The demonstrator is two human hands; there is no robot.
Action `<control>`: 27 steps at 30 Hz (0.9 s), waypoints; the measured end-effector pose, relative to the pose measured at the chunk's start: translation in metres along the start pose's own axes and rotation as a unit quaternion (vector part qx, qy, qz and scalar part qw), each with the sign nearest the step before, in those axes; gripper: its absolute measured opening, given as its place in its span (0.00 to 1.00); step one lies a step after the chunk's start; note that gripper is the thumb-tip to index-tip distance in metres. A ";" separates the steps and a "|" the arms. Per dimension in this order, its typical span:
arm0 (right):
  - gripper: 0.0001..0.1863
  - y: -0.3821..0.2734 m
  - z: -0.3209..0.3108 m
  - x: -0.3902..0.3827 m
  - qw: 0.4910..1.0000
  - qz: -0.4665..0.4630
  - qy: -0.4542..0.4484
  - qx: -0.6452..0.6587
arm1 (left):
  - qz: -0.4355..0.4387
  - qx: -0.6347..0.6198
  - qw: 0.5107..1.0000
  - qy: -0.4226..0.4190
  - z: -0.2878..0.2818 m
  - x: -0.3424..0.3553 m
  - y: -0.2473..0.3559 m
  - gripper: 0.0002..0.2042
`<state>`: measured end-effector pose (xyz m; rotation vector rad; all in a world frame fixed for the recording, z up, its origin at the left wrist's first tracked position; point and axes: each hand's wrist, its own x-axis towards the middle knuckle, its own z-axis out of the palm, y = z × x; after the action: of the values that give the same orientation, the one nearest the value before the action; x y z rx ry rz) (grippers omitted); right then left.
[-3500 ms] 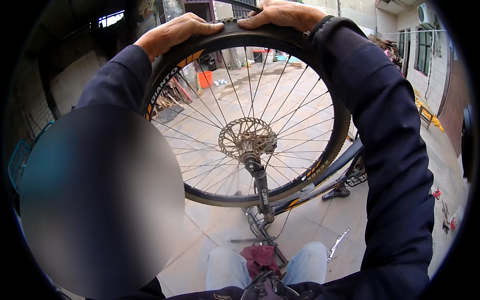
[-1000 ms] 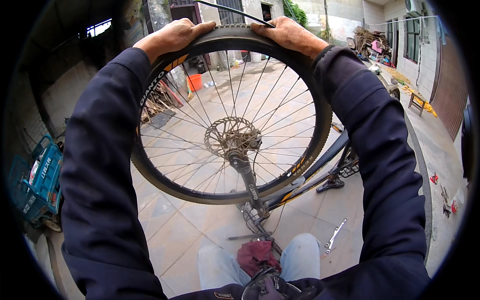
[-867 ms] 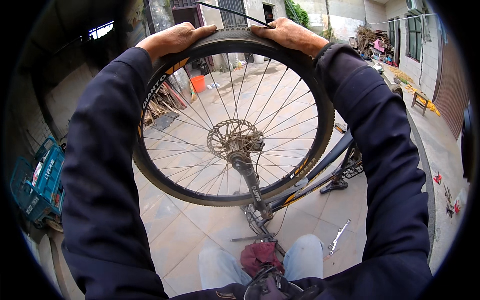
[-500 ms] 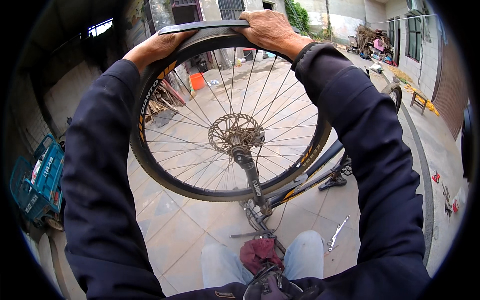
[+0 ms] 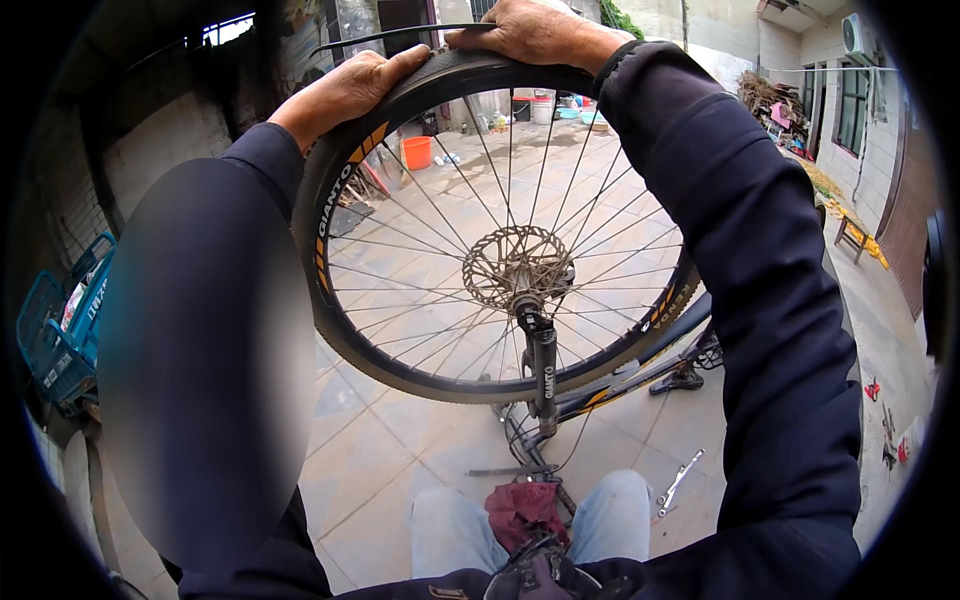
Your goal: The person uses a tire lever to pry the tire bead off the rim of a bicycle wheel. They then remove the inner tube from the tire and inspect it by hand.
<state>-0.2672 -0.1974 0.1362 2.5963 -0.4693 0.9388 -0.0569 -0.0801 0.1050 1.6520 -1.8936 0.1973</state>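
Observation:
A bicycle wheel [image 5: 525, 386] stands upright in front of me, with a black tyre, thin spokes and a brake disc [image 5: 518, 268] at the hub. It sits in the fork [image 5: 543, 375] of an upturned dark bicycle [image 5: 640, 378]. My left hand [image 5: 345, 92] wraps round the top left of the tyre, thumb stretched along it. At the top, my right hand [image 5: 535, 32] is closed on a long, thin, dark flat bar [image 5: 400, 36], resembling a tyre lever, and rests against the tyre. The bar reaches left above the tyre, past my left hand.
Wrenches [image 5: 680, 482] lie on the tiled floor right of my knees. A dark red cloth [image 5: 525, 515] hangs between my legs. Beyond the wheel stands an orange bucket [image 5: 416, 152]. A blue cart [image 5: 65, 330] is at left, a small stool [image 5: 852, 238] at right.
The wheel now appears further right in view. The bar has turned from showing its broad face to nearly edge-on, and its left part stands clear above the tyre.

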 end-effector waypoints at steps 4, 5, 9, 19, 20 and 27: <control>0.39 0.011 -0.006 0.000 0.999 0.004 -0.023 0.046 | -0.056 -0.003 0.998 -0.006 -0.001 0.003 0.012 0.38; 0.39 0.011 -0.006 0.000 0.998 0.002 -0.028 0.048 | -0.058 0.002 0.998 -0.010 0.001 0.005 0.010 0.38; 0.37 0.012 -0.007 -0.012 0.999 0.015 0.009 0.032 | 0.003 0.021 1.000 -0.009 0.000 0.009 0.008 0.37; 0.32 0.047 -0.007 -0.063 0.996 0.025 0.071 0.046 | -0.005 0.256 0.954 0.157 0.025 -0.018 0.041 0.28; 0.32 0.058 -0.006 -0.072 0.995 0.040 0.073 0.058 | 0.001 0.243 0.957 0.158 0.023 -0.021 0.037 0.27; 0.30 0.093 0.003 -0.122 0.983 0.083 0.099 0.128 | 0.049 0.242 0.957 0.149 0.024 -0.040 0.051 0.26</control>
<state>-0.3923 -0.2580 0.0721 2.6796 -0.5486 1.3809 -0.1117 -0.0477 0.0788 1.7063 -1.7804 0.9635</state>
